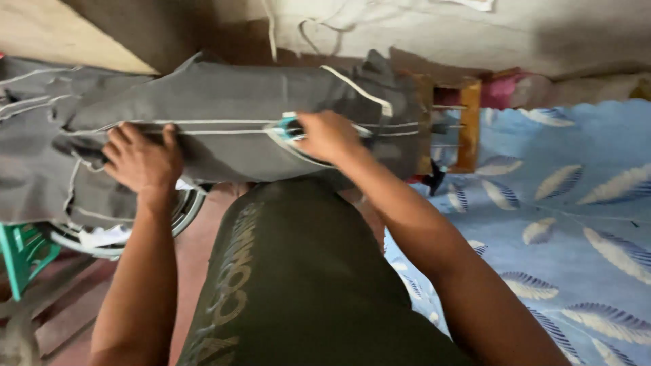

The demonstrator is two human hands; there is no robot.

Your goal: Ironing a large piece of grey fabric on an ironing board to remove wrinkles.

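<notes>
A dark grey garment (224,102) with white seam lines lies stretched across a board in front of me. My left hand (141,159) presses flat on its left part, fingers spread over a white seam. My right hand (329,135) is closed around the teal and white handle of a clothes iron (288,129), which rests on the cloth near the middle seam. Most of the iron is hidden under my hand.
A wooden frame (468,125) sticks out at the board's right end. A light blue sheet with feather print (563,224) covers the right side. A green stool (24,251) and a round metal dish (173,220) sit below on the left. My dark green shirt (291,278) fills the foreground.
</notes>
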